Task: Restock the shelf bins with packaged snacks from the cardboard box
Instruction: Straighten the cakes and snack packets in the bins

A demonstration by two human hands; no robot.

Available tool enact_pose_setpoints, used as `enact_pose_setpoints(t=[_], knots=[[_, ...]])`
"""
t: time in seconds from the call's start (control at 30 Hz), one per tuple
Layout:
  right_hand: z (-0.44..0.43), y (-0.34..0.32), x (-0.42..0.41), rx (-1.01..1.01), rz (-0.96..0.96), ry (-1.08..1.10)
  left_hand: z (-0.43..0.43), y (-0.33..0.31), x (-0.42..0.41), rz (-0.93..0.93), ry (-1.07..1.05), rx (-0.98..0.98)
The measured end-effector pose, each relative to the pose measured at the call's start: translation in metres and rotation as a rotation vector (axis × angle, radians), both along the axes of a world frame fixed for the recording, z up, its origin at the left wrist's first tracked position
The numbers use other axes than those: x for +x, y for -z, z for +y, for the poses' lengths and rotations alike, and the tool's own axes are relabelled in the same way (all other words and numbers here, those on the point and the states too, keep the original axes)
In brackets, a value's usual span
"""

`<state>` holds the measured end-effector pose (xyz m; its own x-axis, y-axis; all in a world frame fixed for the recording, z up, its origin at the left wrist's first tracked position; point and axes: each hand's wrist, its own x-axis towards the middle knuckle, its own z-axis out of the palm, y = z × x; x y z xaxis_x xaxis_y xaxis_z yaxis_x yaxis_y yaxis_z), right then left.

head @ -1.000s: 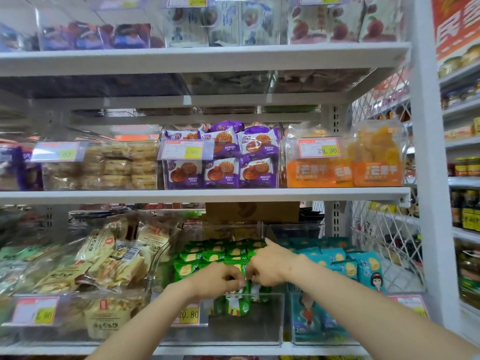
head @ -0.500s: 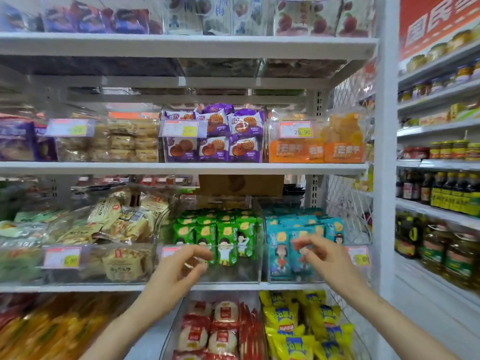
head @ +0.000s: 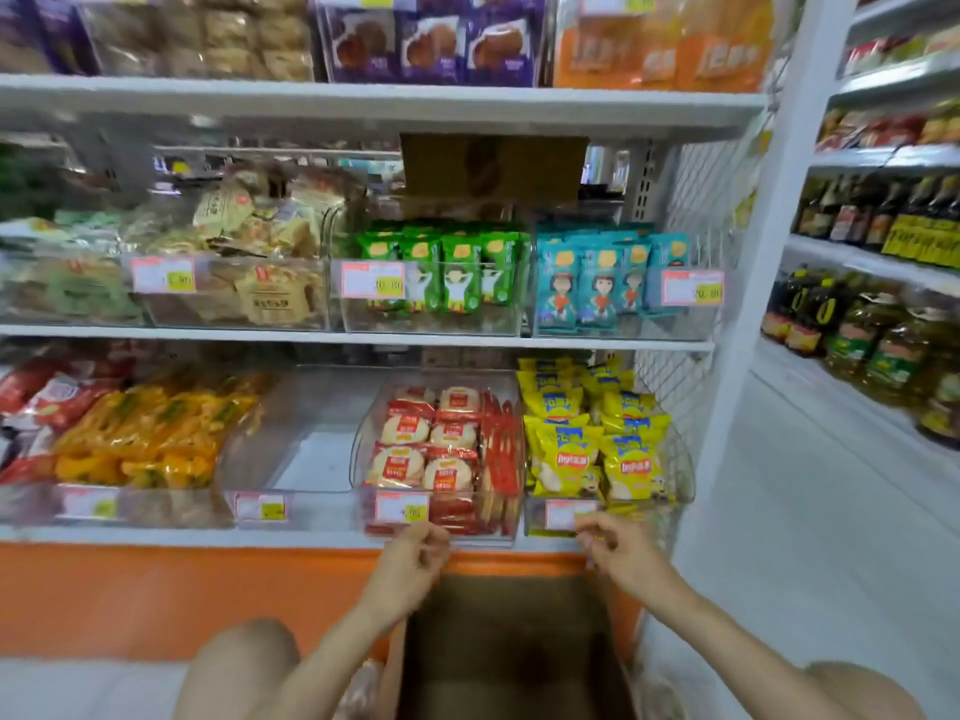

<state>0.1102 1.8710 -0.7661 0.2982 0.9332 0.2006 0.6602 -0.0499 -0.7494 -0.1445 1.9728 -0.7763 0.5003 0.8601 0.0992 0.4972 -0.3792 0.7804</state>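
Note:
A brown cardboard box (head: 509,646) stands open on the floor below the lowest shelf, its inside dark and blurred. My left hand (head: 415,558) and my right hand (head: 618,553) hover just above its far rim, fingers loosely curled, holding nothing. Behind the left hand is a clear bin of red-and-white packets (head: 441,449); behind the right hand, a bin of yellow packets (head: 597,444). One shelf up stand the bin of green packets (head: 452,272) and the bin of teal packets (head: 592,288).
An empty clear bin (head: 296,439) sits left of the red-and-white packets, with orange-yellow bags (head: 150,439) further left. An orange base panel (head: 182,595) runs under the shelf. A white upright (head: 763,262) and a rack of bottles (head: 883,324) stand to the right.
Both hands have left the green packets' bin, empty, and dropped down to the box's rim. The view has tilted down to the lowest shelf and the box.

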Motion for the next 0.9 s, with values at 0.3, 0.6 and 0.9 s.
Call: enact_pose_setpoints(t=[0.3, 0.6, 0.9], knots=[[-0.042, 0.080, -0.009, -0.354, -0.256, -0.050, -0.026, 0.084, -0.002, 0.301, 0.001, -0.009], [-0.029, 0.100, -0.009, -0.380, -0.157, 0.037, -0.023, 0.115, 0.001, 0.255, -0.039, -0.098], [-0.041, 0.136, -0.002, -0.492, -0.161, 0.131, -0.039, 0.157, -0.047, 0.300, -0.192, -0.203]])
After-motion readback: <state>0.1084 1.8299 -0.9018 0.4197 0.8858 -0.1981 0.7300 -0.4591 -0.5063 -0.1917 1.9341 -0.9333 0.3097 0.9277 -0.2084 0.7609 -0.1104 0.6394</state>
